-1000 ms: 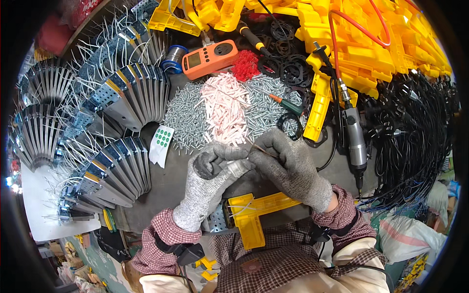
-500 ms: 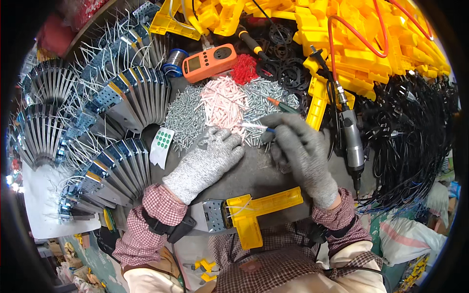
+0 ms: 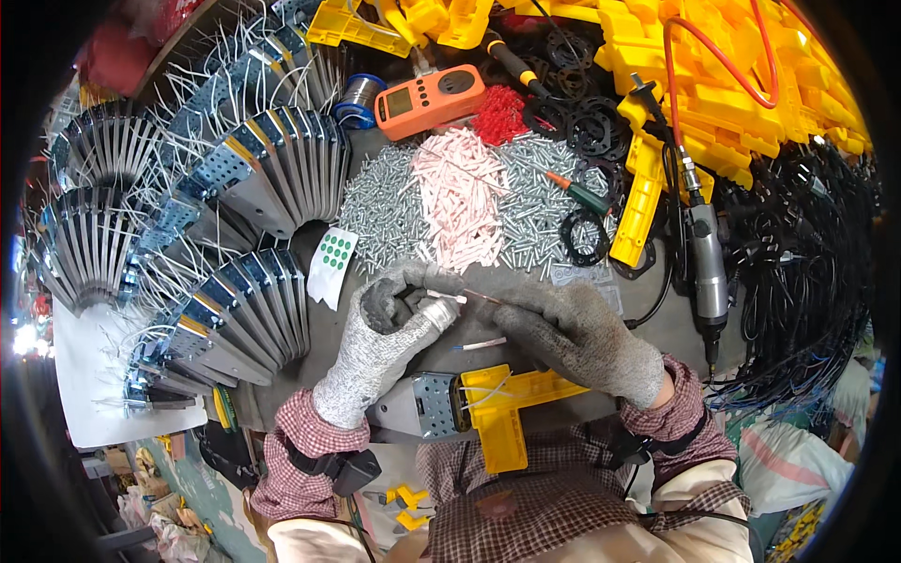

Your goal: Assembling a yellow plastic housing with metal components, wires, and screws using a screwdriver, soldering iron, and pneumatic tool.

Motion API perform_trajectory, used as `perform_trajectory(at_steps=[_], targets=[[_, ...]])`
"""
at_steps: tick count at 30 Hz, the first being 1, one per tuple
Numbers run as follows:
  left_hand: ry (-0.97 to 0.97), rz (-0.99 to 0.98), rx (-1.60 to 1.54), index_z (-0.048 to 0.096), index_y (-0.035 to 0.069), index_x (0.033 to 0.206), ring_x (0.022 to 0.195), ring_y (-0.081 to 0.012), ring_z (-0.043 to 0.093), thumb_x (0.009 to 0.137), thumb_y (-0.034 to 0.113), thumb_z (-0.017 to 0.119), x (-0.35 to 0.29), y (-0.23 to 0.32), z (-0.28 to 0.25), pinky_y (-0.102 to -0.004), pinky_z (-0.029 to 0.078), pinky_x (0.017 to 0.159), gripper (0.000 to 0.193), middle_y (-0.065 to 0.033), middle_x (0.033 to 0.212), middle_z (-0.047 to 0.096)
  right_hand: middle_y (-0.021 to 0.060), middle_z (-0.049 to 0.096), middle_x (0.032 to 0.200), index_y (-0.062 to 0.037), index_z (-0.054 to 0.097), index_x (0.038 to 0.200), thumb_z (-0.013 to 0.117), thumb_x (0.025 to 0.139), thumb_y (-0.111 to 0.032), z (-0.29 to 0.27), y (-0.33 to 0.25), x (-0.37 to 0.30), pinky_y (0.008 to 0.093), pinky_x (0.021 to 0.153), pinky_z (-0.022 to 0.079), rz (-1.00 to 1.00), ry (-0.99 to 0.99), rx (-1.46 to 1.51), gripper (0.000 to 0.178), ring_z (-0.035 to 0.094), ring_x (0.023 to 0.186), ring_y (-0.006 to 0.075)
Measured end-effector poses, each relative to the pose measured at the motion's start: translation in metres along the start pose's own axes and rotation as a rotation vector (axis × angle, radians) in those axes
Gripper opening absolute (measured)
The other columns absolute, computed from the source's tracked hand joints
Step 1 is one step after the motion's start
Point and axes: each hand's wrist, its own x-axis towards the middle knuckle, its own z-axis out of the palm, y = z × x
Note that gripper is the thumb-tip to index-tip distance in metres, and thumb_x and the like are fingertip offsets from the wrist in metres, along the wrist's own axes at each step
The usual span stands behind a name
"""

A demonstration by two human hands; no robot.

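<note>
Both gloved hands meet above the dark table. My left hand (image 3: 399, 314) pinches a small pale sleeve (image 3: 446, 296) between thumb and fingertip. My right hand (image 3: 582, 333) is closed on a thin brownish rod (image 3: 483, 298), its tip close to the sleeve; I cannot tell if they touch. A short white piece with a blue end (image 3: 481, 345) lies on the table below the fingers. Nearer me, a yellow plastic housing (image 3: 496, 446) joins a perforated metal plate (image 3: 436, 405), a white wire lying across it. Beyond the hands is a pile of pale pink sleeves (image 3: 460, 197).
Screws (image 3: 380, 211) flank the sleeves. Behind are an orange meter (image 3: 430, 100), red small parts (image 3: 500, 114) and a solder spool (image 3: 358, 98). Stacked metal plates (image 3: 253, 319) stand left. A power screwdriver (image 3: 706, 263), yellow housings (image 3: 657, 56) and black cables (image 3: 798, 263) lie right.
My left hand has drawn back from the pink pile and now pinches a pale sleeve. My right hand came nearer me and leftward. The blue-ended piece is now on the table.
</note>
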Motion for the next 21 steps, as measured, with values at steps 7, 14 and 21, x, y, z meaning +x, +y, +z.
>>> perform_trajectory(at_steps=[7, 14, 21], targets=[[0.007, 0.040, -0.001, 0.067, 0.002, 0.114, 0.101, -0.0123, 0.064, 0.096, 0.011, 0.071, -0.001, 0.003, 0.001, -0.0286, 0.052, 0.091, 0.021, -0.0040, 0.106, 0.067, 0.0189, 0.067, 0.080, -0.0057, 0.070, 0.111, 0.061, 0.100, -0.025, 0.003, 0.010, 0.000, 0.0441, 0.062, 0.051, -0.100, 0.017, -0.083, 0.024, 0.067, 0.073, 0.0386], [0.003, 0.081, 0.056, 0.066, 0.003, 0.109, 0.101, -0.0135, 0.063, 0.098, 0.011, 0.068, -0.003, 0.007, 0.007, -0.0297, 0.051, 0.091, 0.014, -0.0058, 0.106, 0.065, 0.0193, 0.068, 0.082, -0.0048, 0.069, 0.107, 0.060, 0.100, -0.024, 0.005, 0.016, 0.001, 0.0452, 0.064, 0.051, -0.160, 0.026, -0.129, 0.023, 0.067, 0.077, 0.0396], [-0.023, 0.186, 0.141, 0.065, 0.004, 0.111, 0.103, -0.0155, 0.062, 0.098, 0.009, 0.065, -0.001, 0.011, 0.004, -0.0305, 0.049, 0.092, 0.014, -0.0070, 0.106, 0.061, 0.0186, 0.068, 0.082, -0.0043, 0.069, 0.105, 0.060, 0.100, -0.022, 0.002, 0.009, 0.001, 0.0440, 0.065, 0.052, -0.059, -0.014, -0.003, 0.020, 0.067, 0.078, 0.0396]])
